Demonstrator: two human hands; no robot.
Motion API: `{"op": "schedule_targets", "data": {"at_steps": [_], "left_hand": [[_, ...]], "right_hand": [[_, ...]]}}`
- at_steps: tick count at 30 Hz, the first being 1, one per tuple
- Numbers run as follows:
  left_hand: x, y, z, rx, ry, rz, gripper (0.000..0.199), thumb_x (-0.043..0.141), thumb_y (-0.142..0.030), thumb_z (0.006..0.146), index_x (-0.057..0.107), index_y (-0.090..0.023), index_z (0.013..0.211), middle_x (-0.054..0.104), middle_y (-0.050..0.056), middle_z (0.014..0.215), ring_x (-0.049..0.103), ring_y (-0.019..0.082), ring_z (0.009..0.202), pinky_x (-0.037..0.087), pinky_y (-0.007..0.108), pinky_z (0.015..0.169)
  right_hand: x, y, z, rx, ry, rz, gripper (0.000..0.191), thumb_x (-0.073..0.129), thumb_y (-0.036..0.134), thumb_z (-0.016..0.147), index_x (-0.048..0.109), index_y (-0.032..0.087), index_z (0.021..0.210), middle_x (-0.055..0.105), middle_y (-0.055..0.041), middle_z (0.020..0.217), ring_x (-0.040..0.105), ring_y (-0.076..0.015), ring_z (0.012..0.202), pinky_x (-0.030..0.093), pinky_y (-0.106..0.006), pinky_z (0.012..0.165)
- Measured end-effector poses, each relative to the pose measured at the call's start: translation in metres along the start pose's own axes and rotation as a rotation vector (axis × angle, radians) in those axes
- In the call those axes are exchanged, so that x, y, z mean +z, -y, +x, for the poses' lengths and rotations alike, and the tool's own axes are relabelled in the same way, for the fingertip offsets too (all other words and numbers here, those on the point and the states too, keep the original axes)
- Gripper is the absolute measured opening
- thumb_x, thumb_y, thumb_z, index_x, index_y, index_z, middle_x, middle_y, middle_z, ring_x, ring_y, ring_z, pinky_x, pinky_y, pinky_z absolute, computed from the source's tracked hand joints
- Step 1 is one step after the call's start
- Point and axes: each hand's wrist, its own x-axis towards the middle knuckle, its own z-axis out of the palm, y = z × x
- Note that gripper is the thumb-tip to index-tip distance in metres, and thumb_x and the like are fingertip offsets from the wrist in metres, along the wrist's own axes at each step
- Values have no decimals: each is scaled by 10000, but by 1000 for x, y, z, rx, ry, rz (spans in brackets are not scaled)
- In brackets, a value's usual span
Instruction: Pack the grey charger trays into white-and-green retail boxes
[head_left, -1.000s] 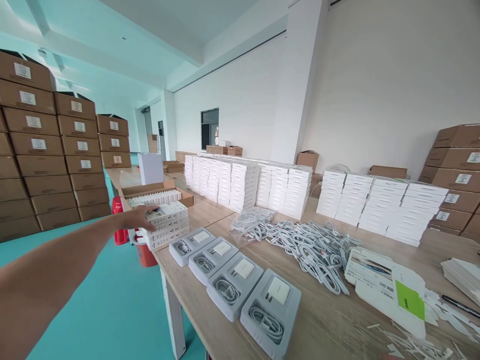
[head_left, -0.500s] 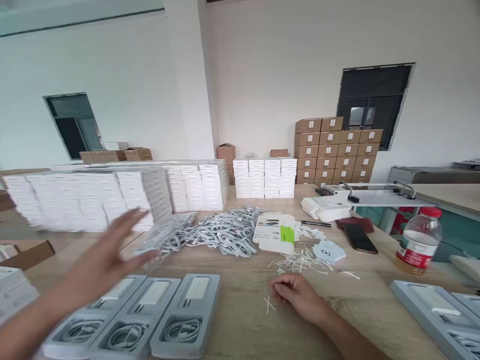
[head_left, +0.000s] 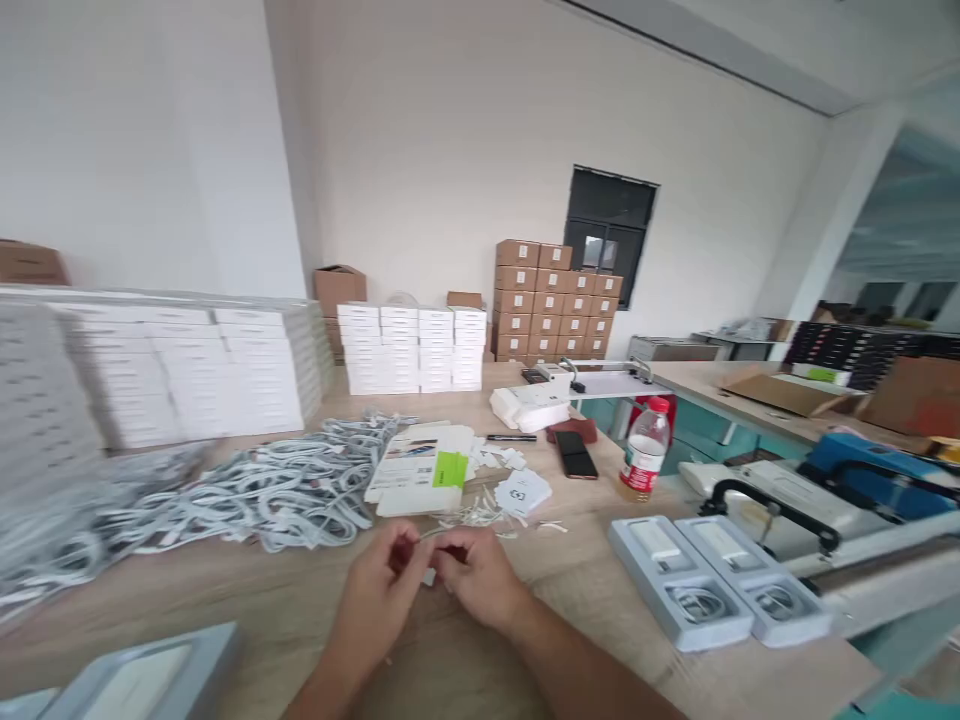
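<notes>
And there they were, the left hand (head_left: 379, 600) and the right hand (head_left: 484, 578), meeting low over the wooden table (head_left: 285, 610), fingertips drawn in close together! Between them, just under the fingers, showed a small white piece (head_left: 429, 577); from my spot I couldn't tell what it was, nor whether either hand was truly pinching it. Right beyond the knuckles lay thin white strips (head_left: 480, 512), scattered beside a flattened printed carton (head_left: 409, 465) with its bright green patch. Over on the left, what a tangle of grey cables (head_left: 300, 490)! To the right, two grey trays (head_left: 712, 633) sat side by side, each with a white charger above a coiled cable, well apart from the hands. Behind them stood the red-capped bottle (head_left: 645, 455), near a black phone (head_left: 575, 455).
</notes>
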Motion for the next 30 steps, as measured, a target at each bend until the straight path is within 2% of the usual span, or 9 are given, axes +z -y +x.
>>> {"op": "schedule_targets", "data": {"at_steps": [5,13,15,17,20,22,25,28,30], "left_hand": [[-7,5,3,-18,13,2,193,607,-444,807,556,-263,851,585,-33,680,558,199,636,427,287,611],[-9,1,-3,-62,-19,-11,134,567,-375,820,550,-251,773,543,-41,621,526,196,608,379,285,597],[-12,1,-3,-85,-43,-18,118,558,-346,808,545,-247,746,531,-42,607,515,193,600,364,286,597],[-15,0,-2,-115,-79,-63,107,566,-323,779,546,-243,711,524,-43,592,503,189,596,350,288,604],[-20,1,2,-191,-145,-212,151,625,-334,711,549,-236,625,518,-39,568,477,183,594,329,288,606],[-22,3,3,-245,-180,-305,230,656,-389,685,529,-234,572,503,-33,553,461,180,583,320,286,583],[-19,8,5,-342,-208,-429,389,629,-550,691,467,-237,529,403,-48,489,397,154,486,286,273,501],[-12,14,6,-456,-227,-597,492,580,-688,679,466,-229,547,366,-65,477,323,111,397,237,253,431],[-11,16,8,-524,-251,-705,524,553,-732,686,505,-216,606,426,-52,521,346,101,379,221,239,401]], "right_hand": [[-4,-8,5,-59,-56,-212,218,561,239,824,774,236,779,674,12,652,579,-140,598,463,-252,608],[-1,-17,0,-107,-140,-331,200,576,292,855,747,213,787,713,-34,732,634,-185,693,503,-282,653],[-2,-17,4,-174,-160,-452,197,560,276,864,747,212,860,737,-72,885,668,-218,840,532,-327,774],[-2,-17,15,-230,-159,-610,237,560,236,853,732,211,1015,705,-114,1144,638,-266,1078,500,-410,954],[1,-13,40,-208,-52,-861,517,647,167,765,615,195,1280,530,-152,1435,470,-340,1336,373,-533,1103],[2,-10,55,-190,65,-952,572,688,126,719,614,186,1284,557,-163,1409,492,-359,1319,354,-556,1107],[-3,-8,67,-232,170,-967,323,652,118,779,733,238,1069,709,-97,1215,630,-308,1167,382,-519,1088],[-16,-12,66,-297,165,-934,269,527,160,898,758,263,988,753,-72,1113,683,-271,1077,416,-499,1064],[-26,-13,60,-360,77,-879,310,458,205,944,752,258,1025,756,-83,1098,695,-273,1051,438,-510,1047]]}}
